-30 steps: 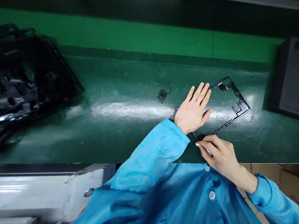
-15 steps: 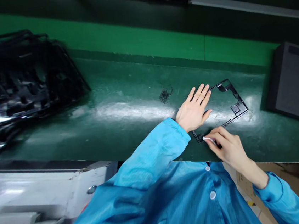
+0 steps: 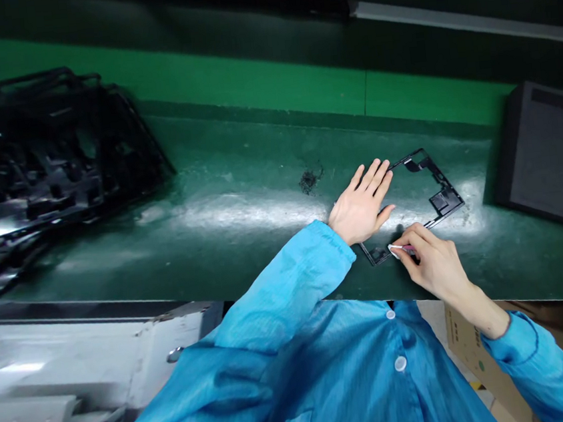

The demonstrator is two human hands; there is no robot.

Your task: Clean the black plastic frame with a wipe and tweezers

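A thin black plastic frame (image 3: pixel 445 199) lies flat on the green workbench, with small tabs and ribs along its inner edges. My left hand (image 3: pixel 360 206) rests palm down across the frame's left side, fingers spread. At the near edge, my right hand (image 3: pixel 430 257) pinches a small tool with a white end (image 3: pixel 395 248) and a pinkish part. Its tip is at the frame's near edge, close to the lower left corner. The fingers cover most of the tool, so its exact kind cannot be made out.
Several black plastic frames (image 3: pixel 49 155) are piled at the left of the workbench (image 3: pixel 245 248). Dark shavings (image 3: pixel 310 180) lie beyond my left hand. A dark grey box-like object (image 3: pixel 547 149) stands at the right. A cardboard box (image 3: pixel 463 339) is below the bench edge.
My right hand and the tool have moved slightly right along the frame's near edge, away from the corner. My left hand stays on the frame. The whole view has shifted slightly.
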